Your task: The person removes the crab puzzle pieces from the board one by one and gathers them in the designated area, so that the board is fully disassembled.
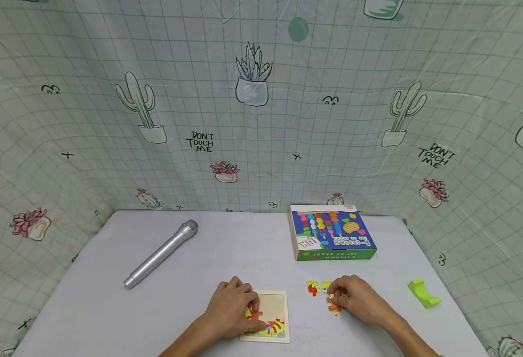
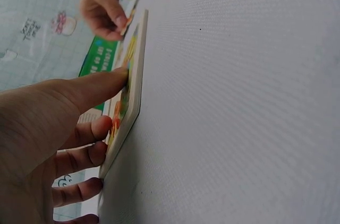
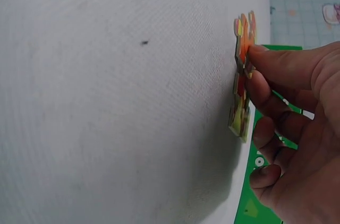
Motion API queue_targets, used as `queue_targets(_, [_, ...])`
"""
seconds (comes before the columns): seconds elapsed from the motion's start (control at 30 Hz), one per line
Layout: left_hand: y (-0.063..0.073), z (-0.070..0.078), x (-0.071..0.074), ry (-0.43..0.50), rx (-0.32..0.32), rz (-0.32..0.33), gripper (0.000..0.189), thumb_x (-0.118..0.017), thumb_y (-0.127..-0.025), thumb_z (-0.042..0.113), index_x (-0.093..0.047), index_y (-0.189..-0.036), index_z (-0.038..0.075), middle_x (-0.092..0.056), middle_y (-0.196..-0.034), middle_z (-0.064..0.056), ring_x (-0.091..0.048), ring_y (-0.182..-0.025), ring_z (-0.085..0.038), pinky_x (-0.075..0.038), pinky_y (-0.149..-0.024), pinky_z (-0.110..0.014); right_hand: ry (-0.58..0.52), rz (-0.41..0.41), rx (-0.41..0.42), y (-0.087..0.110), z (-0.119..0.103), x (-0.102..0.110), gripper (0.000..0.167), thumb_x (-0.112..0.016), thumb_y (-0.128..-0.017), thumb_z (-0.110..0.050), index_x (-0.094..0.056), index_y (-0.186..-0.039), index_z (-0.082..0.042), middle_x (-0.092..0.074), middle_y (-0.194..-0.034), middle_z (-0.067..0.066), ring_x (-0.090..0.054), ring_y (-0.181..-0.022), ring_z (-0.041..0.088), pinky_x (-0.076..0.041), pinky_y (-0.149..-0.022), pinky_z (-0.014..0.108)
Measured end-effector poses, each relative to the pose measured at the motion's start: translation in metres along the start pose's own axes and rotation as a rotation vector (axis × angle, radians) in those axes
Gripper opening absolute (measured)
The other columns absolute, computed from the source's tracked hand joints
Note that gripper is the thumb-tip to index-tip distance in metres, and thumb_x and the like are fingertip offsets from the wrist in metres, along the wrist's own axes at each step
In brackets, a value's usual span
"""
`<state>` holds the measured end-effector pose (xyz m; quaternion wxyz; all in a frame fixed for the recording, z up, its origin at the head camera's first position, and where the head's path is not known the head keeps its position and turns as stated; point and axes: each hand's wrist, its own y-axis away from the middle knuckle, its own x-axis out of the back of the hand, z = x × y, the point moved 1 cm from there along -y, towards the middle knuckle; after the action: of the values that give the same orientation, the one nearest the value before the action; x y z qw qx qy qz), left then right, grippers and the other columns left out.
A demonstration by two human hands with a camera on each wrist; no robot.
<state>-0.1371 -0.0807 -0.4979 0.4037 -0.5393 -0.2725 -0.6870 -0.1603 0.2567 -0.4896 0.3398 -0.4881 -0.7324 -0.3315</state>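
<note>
My left hand [image 1: 232, 307] rests on the left side of a square wooden puzzle tray [image 1: 272, 300]. Its thumb presses on colourful pieces [image 1: 275, 326] along the tray's bottom, while other fingertips touch the left part, as the left wrist view shows. To the right of the tray, my right hand [image 1: 359, 300] pinches an orange puzzle piece [image 3: 244, 43] between thumb and index finger, low over the table. Right beside it are a red-and-yellow piece [image 1: 312, 288] and a yellow-green one [image 1: 325, 285]; the fingers partly hide this group.
A silver microphone [image 1: 160, 255] lies at the left of the white table [image 1: 225, 243]. Behind the loose pieces sits a bead-set box [image 1: 332, 233] with green sides. A curved lime-green block [image 1: 423, 293] is near the right edge. Patterned cloth [image 1: 270, 129] hangs behind.
</note>
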Motion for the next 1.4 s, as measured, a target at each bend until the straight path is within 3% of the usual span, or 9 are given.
queue_targets(0.43, [0.001, -0.001, 0.001, 0.017, -0.005, -0.015, 0.040, -0.076, -0.073, 0.068, -0.054, -0.072, 0.034, -0.048, -0.078, 0.019, -0.045, -0.088, -0.010, -0.043, -0.084, -0.047, 0.027, 0.025, -0.009, 0.003, -0.001, -0.003, 0.012, -0.077, -0.085, -0.011, -0.074, -0.092, -0.021, -0.057, -0.078, -0.011, -0.048, -0.080, 0.014, -0.040, -0.069, 0.027])
queue_targets(0.63, [0.003, -0.004, 0.004, 0.054, -0.019, -0.043, 0.033, -0.077, -0.076, 0.061, -0.057, -0.075, 0.035, -0.051, -0.082, 0.020, -0.046, -0.091, -0.010, -0.043, -0.084, -0.047, 0.030, 0.024, 0.000, 0.003, 0.000, -0.004, 0.011, -0.077, -0.086, -0.013, -0.074, -0.092, -0.022, -0.057, -0.077, -0.013, -0.049, -0.079, 0.013, -0.040, -0.069, 0.027])
queue_targets(1.0, [0.004, -0.007, 0.004, 0.071, -0.050, -0.015, 0.023, -0.076, -0.080, 0.051, -0.059, -0.076, 0.036, -0.053, -0.084, 0.021, -0.047, -0.092, -0.009, -0.043, -0.083, -0.046, 0.048, 0.029, 0.034, 0.003, -0.004, -0.005, 0.013, -0.078, -0.086, -0.013, -0.073, -0.093, -0.023, -0.056, -0.076, -0.015, -0.049, -0.078, 0.010, -0.041, -0.069, 0.026])
queue_targets(1.27, [0.002, -0.007, 0.007, 0.072, -0.050, -0.036, 0.021, -0.076, -0.081, 0.050, -0.061, -0.078, 0.036, -0.054, -0.085, 0.021, -0.048, -0.093, -0.010, -0.043, -0.084, -0.047, 0.043, 0.031, 0.023, 0.003, -0.006, -0.005, 0.013, -0.078, -0.086, -0.014, -0.073, -0.093, -0.024, -0.056, -0.077, -0.015, -0.049, -0.078, 0.010, -0.041, -0.068, 0.025])
queue_targets(1.4, [0.003, -0.011, 0.012, 0.111, -0.069, -0.062, 0.014, -0.078, -0.081, 0.043, -0.066, -0.082, 0.036, -0.058, -0.091, 0.024, -0.051, -0.099, -0.009, -0.044, -0.085, -0.045, 0.026, 0.031, 0.014, 0.003, -0.006, -0.004, 0.010, -0.078, -0.087, -0.017, -0.072, -0.093, -0.024, -0.057, -0.078, -0.014, -0.049, -0.078, 0.010, -0.041, -0.068, 0.026])
